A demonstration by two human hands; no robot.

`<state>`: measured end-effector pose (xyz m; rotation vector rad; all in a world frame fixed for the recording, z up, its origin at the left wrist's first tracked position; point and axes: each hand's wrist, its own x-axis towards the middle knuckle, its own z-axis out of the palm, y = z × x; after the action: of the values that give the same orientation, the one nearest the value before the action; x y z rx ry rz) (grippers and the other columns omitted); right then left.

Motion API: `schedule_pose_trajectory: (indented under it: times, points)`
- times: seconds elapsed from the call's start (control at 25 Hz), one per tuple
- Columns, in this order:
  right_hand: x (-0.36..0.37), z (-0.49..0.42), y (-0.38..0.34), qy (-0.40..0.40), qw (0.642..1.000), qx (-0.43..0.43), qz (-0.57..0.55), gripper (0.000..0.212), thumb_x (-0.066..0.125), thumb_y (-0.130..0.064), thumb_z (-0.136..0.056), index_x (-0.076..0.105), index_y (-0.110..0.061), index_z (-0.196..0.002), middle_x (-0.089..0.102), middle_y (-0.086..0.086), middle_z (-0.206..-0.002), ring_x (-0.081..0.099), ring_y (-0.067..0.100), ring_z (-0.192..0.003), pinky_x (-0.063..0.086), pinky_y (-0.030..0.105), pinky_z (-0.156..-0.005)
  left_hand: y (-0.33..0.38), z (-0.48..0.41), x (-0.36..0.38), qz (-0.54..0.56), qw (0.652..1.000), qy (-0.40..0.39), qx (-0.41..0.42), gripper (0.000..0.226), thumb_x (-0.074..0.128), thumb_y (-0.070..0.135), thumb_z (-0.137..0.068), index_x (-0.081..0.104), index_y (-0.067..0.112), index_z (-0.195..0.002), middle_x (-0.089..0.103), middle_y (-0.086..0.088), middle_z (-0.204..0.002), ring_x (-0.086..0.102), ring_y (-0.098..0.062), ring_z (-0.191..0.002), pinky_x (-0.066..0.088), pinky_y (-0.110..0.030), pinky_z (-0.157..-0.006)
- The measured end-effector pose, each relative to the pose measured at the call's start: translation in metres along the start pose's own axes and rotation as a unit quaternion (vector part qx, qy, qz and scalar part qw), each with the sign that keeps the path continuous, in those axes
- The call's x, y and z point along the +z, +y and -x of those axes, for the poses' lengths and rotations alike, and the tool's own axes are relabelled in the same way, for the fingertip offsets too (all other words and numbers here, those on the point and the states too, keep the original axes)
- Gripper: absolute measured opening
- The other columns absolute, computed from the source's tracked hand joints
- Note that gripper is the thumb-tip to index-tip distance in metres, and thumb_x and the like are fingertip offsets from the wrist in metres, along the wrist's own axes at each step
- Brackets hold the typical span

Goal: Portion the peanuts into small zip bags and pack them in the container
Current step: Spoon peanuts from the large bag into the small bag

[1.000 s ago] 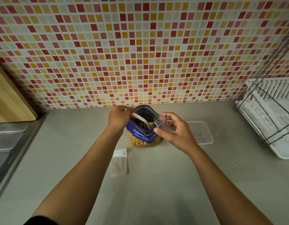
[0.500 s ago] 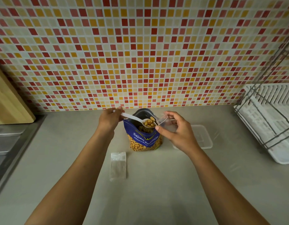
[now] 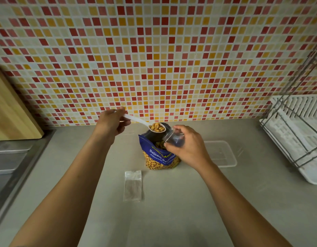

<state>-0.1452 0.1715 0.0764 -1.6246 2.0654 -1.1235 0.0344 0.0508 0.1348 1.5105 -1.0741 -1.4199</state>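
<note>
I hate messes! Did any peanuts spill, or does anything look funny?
Nothing stands out. The peanuts sit heaped in the white plastic spoon, held by the left hand above the open blue peanut bag, which stands upright. No loose peanuts show on the grey counter.

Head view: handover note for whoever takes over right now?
Left hand holds the white spoon, loaded with peanuts, over the open Salted Peanuts bag.
Right hand pinches a small zip bag open beside the spoon bowl.
Clear container, right of that bag, looks empty. Flat zip bag lies on the counter.
Done: one spoonful scooped.
Left: tip it in, seal, pack, repeat.
</note>
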Motion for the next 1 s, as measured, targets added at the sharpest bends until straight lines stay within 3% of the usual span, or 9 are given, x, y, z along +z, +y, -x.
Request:
schedule_pose_trajectory:
  times: [0.2,0.36,0.48,0.64,0.72,0.8,0.88,0.92,1.0]
  points:
    - [0.009,-0.002,-0.014,0.011,0.992,0.014,-0.126,0.051,0.078,-0.032,-0.07,0.058,-0.021,-0.115,0.063,-0.008,-0.108,0.058,0.006,-0.095,0.046,0.014,-0.077,0.032,0.029,0.017,-0.164,0.966,-0.05,0.191,0.02,0.049,0.028,-0.095,0.061,0.013,-0.09,0.066,0.001,-0.08,0.064,-0.005,-0.062,0.047,-0.014,-0.056]
    - [0.012,0.001,-0.02,0.03,0.969,0.047,-0.243,0.049,0.078,-0.029,-0.072,0.056,-0.023,-0.116,0.062,-0.005,-0.111,0.061,0.004,-0.095,0.054,0.019,-0.076,0.05,0.067,0.026,-0.339,0.843,-0.087,0.408,0.023,0.048,0.031,-0.095,0.063,0.014,-0.09,0.064,0.004,-0.07,0.06,-0.001,-0.057,0.043,-0.007,-0.051]
    - [0.006,0.005,-0.016,0.042,0.957,0.061,-0.281,0.05,0.077,-0.026,-0.073,0.056,-0.023,-0.119,0.061,-0.01,-0.109,0.059,0.0,-0.095,0.053,0.014,-0.072,0.067,0.064,0.008,-0.269,0.88,-0.029,0.39,0.021,0.048,0.032,-0.095,0.062,0.016,-0.094,0.065,0.003,-0.075,0.063,-0.008,-0.068,0.051,-0.018,-0.063]
    - [-0.004,0.011,0.008,0.029,0.951,0.089,-0.294,0.048,0.077,-0.031,-0.072,0.054,-0.031,-0.114,0.063,-0.008,-0.109,0.06,0.009,-0.102,0.054,0.022,-0.078,0.042,0.041,-0.008,-0.2,0.947,-0.112,0.226,0.007,0.058,0.018,-0.09,0.064,0.019,-0.087,0.068,-0.002,-0.083,0.066,-0.015,-0.078,0.056,-0.026,-0.075]
    - [-0.006,0.014,0.017,0.003,0.953,0.093,-0.287,0.045,0.074,-0.034,-0.074,0.054,-0.031,-0.115,0.063,-0.007,-0.108,0.06,0.012,-0.104,0.053,0.022,-0.078,0.013,0.031,0.003,-0.298,0.919,-0.114,0.231,0.006,0.06,0.018,-0.089,0.065,0.016,-0.092,0.069,-0.002,-0.084,0.064,-0.013,-0.074,0.055,-0.027,-0.07]
    - [-0.006,0.013,0.02,-0.02,0.958,0.097,-0.27,0.045,0.07,-0.037,-0.077,0.053,-0.028,-0.117,0.063,-0.011,-0.103,0.059,0.013,-0.106,0.053,0.026,-0.082,-0.013,0.024,0.018,-0.436,0.843,-0.077,0.306,0.018,0.056,0.024,-0.091,0.065,0.013,-0.103,0.07,-0.006,-0.092,0.062,-0.016,-0.078,0.048,-0.027,-0.071]
    - [-0.005,0.012,0.021,-0.035,0.964,0.095,-0.244,0.048,0.069,-0.038,-0.078,0.052,-0.025,-0.12,0.063,-0.012,-0.103,0.059,0.012,-0.105,0.053,0.029,-0.086,-0.035,0.019,0.033,-0.559,0.747,-0.043,0.357,0.025,0.05,0.032,-0.093,0.063,0.017,-0.11,0.068,-0.007,-0.104,0.057,-0.023,-0.101,0.042,-0.036,-0.085]
    - [-0.005,0.012,0.022,-0.039,0.967,0.093,-0.234,0.049,0.07,-0.039,-0.077,0.052,-0.025,-0.121,0.064,-0.012,-0.104,0.059,0.011,-0.104,0.053,0.029,-0.086,-0.044,0.017,0.041,-0.592,0.724,-0.033,0.352,0.027,0.048,0.035,-0.094,0.062,0.02,-0.111,0.065,-0.006,-0.109,0.051,-0.023,-0.112,0.037,-0.041,-0.092]
    - [-0.004,0.011,0.025,-0.044,0.969,0.088,-0.225,0.05,0.071,-0.04,-0.076,0.052,-0.026,-0.12,0.064,-0.01,-0.107,0.06,0.009,-0.103,0.053,0.026,-0.085,-0.056,0.014,0.055,-0.59,0.754,-0.031,0.288,0.027,0.045,0.035,-0.095,0.061,0.021,-0.111,0.06,-0.004,-0.114,0.042,-0.022,-0.122,0.03,-0.048,-0.097]
